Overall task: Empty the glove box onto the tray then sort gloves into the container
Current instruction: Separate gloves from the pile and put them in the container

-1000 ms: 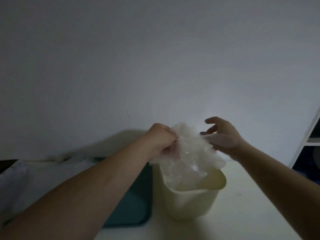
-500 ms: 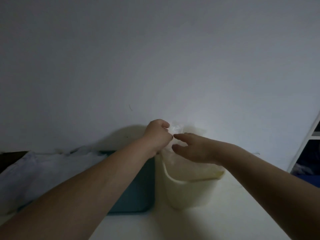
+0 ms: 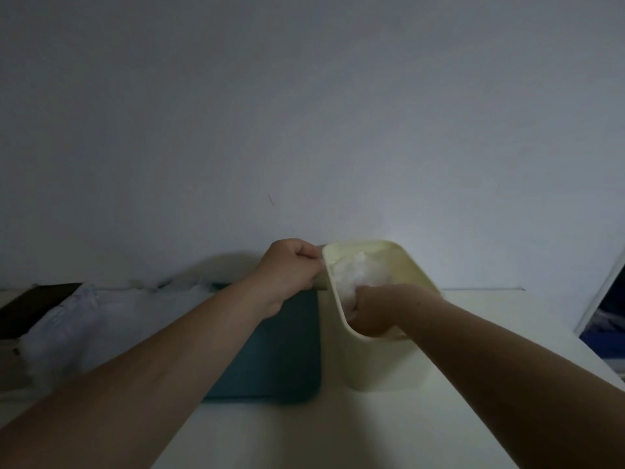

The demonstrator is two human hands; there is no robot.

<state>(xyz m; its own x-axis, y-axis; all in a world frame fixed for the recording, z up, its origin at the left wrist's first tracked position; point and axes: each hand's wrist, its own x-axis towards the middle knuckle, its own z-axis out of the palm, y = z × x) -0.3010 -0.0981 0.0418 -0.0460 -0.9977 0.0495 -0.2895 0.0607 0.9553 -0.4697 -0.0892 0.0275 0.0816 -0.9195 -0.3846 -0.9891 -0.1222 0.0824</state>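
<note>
Done so far: I judge the emptying finished, since a loose pale pile of gloves [image 3: 84, 319] lies spread over the left part of the teal tray [image 3: 270, 350]; some gloves are already in, as a white wad [image 3: 358, 275] sits inside the cream container [image 3: 382, 367]
Left to do: the pile on the tray looks large to me, so I reckon most of the sorting is ahead; a dark flat thing [image 3: 33, 306] at the far left may be the glove box, but I cannot tell in this dim light
Container: it stands on the pale table [image 3: 304, 434], just beside the right edge of the tray, near the wall
Left hand: my left hand [image 3: 294, 265] has its fingers curled over the container's left rim, clamped on it, I judge to steady it
Right hand: my right hand [image 3: 368, 313] reaches down into the container's mouth; its fingers are hidden by the near wall and the wad, so I cannot tell whether they are pinching or spread
Gloves against the grip: the wad touches the right hand on its far side and lies between that hand and the container's back wall, well below the left hand's hold on the rim; the tray pile is apart from both hands, under and left of my left forearm
</note>
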